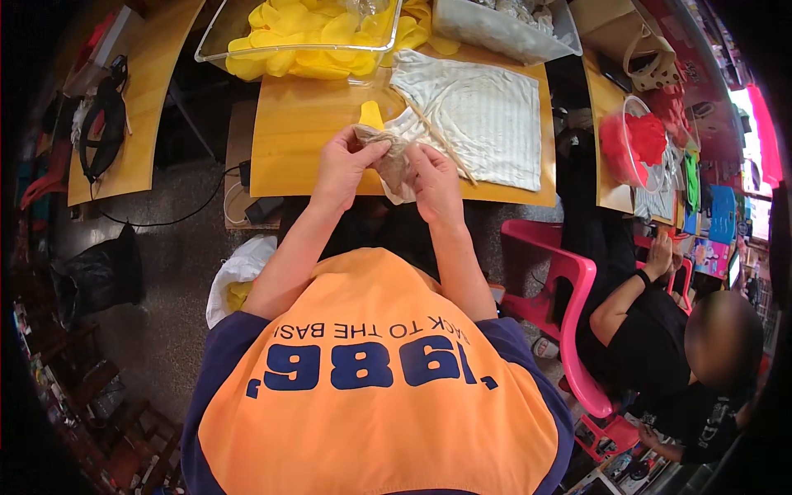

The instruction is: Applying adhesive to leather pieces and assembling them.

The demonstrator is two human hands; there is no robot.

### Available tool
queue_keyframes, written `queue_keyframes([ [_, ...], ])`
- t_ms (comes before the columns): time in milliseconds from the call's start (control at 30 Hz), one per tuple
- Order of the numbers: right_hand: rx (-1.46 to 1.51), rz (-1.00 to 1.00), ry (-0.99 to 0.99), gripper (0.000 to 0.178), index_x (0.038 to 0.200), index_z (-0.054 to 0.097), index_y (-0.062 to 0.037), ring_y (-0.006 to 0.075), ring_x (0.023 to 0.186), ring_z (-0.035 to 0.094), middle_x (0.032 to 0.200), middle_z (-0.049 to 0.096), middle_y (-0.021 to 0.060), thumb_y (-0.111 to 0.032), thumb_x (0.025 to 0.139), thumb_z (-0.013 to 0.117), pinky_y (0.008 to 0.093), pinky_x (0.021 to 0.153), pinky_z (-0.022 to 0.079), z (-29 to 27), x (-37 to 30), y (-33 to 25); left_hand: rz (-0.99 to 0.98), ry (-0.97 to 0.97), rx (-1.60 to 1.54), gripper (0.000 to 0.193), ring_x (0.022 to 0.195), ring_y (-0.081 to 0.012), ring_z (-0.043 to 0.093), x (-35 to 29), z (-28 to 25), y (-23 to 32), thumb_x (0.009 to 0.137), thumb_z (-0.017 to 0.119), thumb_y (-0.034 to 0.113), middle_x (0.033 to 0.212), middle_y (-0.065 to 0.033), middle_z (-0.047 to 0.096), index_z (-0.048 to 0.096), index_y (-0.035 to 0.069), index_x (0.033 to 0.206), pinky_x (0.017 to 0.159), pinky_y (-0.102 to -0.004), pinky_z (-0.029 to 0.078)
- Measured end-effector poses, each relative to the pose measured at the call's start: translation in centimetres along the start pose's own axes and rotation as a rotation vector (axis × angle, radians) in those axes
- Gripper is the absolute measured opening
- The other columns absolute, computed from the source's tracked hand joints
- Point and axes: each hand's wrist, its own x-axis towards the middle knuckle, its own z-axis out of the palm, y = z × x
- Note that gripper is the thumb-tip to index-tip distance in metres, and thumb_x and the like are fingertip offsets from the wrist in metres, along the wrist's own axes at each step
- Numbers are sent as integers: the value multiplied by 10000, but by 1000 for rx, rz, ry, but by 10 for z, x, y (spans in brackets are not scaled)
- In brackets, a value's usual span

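My left hand [351,161] and my right hand [436,177] come together over the table's front edge. Both pinch a crumpled beige-grey piece of cloth [396,165] between thumb and fingers. Its exact kind is unclear. A yellow petal-shaped piece [371,114] sticks up just beyond my left fingers. Under and right of the hands lies a folded white cloth [499,124]. Across that cloth runs a thin wooden stick [437,134], its near end by my right hand.
A clear plastic bin [210,56] of yellow petal-shaped pieces stands at the back, beside a grey bin [495,37]. At right are a pink chair [577,330] and a seated person [643,330]. A white bag [235,276] sits low at left.
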Motion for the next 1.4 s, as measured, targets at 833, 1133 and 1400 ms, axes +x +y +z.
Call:
queue_keyframes([
  [833,-151,185,-45,300,1127,585,51,145,811,652,977,667,101,-53,849,625,266,722,529,-17,8,2,226,160,1384,355,965,-356,543,39,-24,-7,883,571,360,976,-175,581,622,14,943,843,-440,436],
  [1133,47,198,-74,264,1091,602,18,132,798,645,946,667,76,-26,839,666,250,696,528,-9,10,6,-112,-116,53,300,829,-81,601,33,-23,9,859,687,147,999,-36,663,614,-15,1101,740,-224,468],
  [1400,199,56,80,246,1065,607,14,135,806,644,952,664,72,-5,830,678,253,705,527,5,8,23,-259,-168,106,205,747,-65,605,26,-26,5,857,684,159,881,5,667,674,28,1014,639,-214,484],
])
